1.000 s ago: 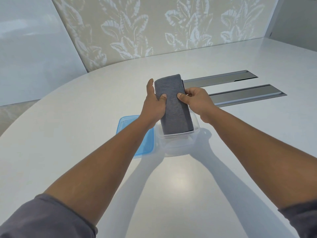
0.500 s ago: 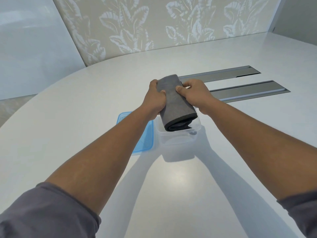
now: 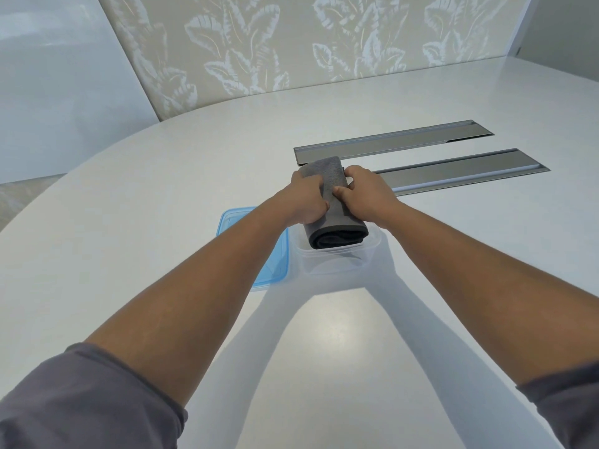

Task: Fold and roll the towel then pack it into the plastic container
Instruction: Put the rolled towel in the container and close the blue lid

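Observation:
A grey towel (image 3: 337, 222), folded and rolled into a thick bundle, lies lengthwise over the clear plastic container (image 3: 337, 264) on the white table. Its near end dips inside the container's rim and its far end sticks out past the far rim. My left hand (image 3: 308, 202) grips the roll's left side. My right hand (image 3: 366, 196) grips its right side, thumb on top. The container's far half is hidden under the towel and hands.
A blue lid (image 3: 269, 254) lies flat just left of the container, partly under my left forearm. Two long metal slots (image 3: 453, 170) are set into the table (image 3: 129, 222) behind my right hand. A leaf-patterned wall panel (image 3: 291, 43) rises at the table's far edge.
The towel went from steeply tilted and flat-folded to a lower, rolled bundle, its near end now sunk into the container. Both hands moved down and slightly away with it.

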`<action>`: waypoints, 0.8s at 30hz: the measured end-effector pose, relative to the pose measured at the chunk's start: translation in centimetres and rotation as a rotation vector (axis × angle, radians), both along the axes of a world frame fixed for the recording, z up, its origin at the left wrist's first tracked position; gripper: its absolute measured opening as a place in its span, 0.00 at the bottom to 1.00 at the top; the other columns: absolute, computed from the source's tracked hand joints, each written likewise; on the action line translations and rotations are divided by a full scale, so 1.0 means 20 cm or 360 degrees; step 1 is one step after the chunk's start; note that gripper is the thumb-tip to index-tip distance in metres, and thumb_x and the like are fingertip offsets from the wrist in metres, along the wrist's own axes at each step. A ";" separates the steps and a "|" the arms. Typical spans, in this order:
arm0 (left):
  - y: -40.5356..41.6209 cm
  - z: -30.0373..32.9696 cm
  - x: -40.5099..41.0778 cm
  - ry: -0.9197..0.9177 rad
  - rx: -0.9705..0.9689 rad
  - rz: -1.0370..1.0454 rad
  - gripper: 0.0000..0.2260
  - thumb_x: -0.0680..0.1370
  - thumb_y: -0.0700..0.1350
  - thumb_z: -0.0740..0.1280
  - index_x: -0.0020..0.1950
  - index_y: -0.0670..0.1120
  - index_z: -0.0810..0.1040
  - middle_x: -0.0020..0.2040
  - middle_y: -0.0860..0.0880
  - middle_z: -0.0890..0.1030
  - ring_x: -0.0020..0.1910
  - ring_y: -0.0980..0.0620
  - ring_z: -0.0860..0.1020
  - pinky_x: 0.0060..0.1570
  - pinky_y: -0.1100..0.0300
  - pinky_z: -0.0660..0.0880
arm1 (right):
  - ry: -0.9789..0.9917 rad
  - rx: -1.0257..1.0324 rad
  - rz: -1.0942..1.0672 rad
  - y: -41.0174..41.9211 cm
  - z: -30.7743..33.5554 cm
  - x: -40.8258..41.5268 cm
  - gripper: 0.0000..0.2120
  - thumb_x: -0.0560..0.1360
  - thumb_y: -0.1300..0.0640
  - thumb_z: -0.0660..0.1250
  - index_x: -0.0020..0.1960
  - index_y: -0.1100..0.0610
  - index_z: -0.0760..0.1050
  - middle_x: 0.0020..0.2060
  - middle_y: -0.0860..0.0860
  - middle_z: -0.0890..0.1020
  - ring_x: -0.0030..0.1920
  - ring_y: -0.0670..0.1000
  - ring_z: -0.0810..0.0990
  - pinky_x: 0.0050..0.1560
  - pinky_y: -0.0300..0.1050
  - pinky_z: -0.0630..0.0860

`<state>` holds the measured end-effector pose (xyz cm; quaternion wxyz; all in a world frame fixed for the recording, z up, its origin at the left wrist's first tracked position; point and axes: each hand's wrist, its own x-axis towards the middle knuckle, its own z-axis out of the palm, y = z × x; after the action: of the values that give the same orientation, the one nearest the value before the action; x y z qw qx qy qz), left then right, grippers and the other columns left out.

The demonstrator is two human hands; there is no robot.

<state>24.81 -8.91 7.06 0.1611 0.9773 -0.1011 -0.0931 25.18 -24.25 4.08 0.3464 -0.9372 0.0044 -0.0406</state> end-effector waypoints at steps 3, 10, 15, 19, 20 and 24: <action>-0.02 0.02 -0.02 0.0024 0.0260 -0.0084 0.14 0.83 0.47 0.62 0.67 0.45 0.71 0.81 0.38 0.48 0.35 0.49 0.72 0.42 0.55 0.67 | -0.0008 -0.0153 0.0014 0.01 -0.01 0.00 0.16 0.80 0.47 0.66 0.65 0.53 0.73 0.52 0.52 0.83 0.54 0.58 0.80 0.56 0.55 0.77; -0.06 0.00 -0.06 0.0143 0.0547 -0.0201 0.20 0.85 0.42 0.56 0.77 0.42 0.62 0.82 0.35 0.38 0.68 0.36 0.73 0.54 0.52 0.70 | -0.0092 -0.0624 0.0008 0.05 -0.06 0.00 0.13 0.81 0.46 0.63 0.58 0.54 0.69 0.55 0.53 0.81 0.55 0.59 0.79 0.48 0.52 0.66; -0.08 -0.05 -0.07 0.0138 0.0604 -0.0206 0.30 0.85 0.47 0.54 0.84 0.47 0.43 0.82 0.38 0.37 0.70 0.32 0.71 0.64 0.47 0.69 | -0.0151 -0.0894 0.0008 0.07 -0.06 -0.02 0.16 0.79 0.52 0.65 0.63 0.57 0.67 0.56 0.52 0.80 0.50 0.57 0.81 0.46 0.51 0.63; -0.08 -0.10 -0.06 0.0138 0.0734 -0.0227 0.34 0.84 0.48 0.56 0.83 0.48 0.38 0.83 0.41 0.37 0.73 0.32 0.67 0.67 0.45 0.68 | -0.0123 -0.1061 0.0038 0.08 -0.08 -0.03 0.24 0.78 0.53 0.65 0.70 0.58 0.64 0.52 0.52 0.83 0.50 0.57 0.83 0.47 0.51 0.64; -0.08 -0.11 -0.05 0.0159 0.0766 -0.0242 0.34 0.84 0.49 0.56 0.83 0.48 0.38 0.83 0.41 0.36 0.74 0.33 0.67 0.68 0.45 0.67 | -0.0112 -0.1090 0.0056 0.08 -0.08 -0.03 0.25 0.77 0.53 0.65 0.71 0.58 0.64 0.52 0.52 0.84 0.50 0.57 0.83 0.47 0.51 0.64; -0.08 -0.15 -0.04 0.0197 0.0857 -0.0303 0.35 0.84 0.53 0.55 0.83 0.49 0.38 0.83 0.44 0.36 0.77 0.35 0.62 0.72 0.44 0.64 | -0.0052 -0.1120 0.0087 0.09 -0.09 -0.04 0.26 0.74 0.52 0.71 0.68 0.57 0.67 0.49 0.53 0.83 0.48 0.59 0.82 0.46 0.51 0.65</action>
<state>24.06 -10.47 4.08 -0.1077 0.9635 -0.1539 -0.1906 24.28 -22.40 2.21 0.0034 -0.9981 -0.0405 -0.0453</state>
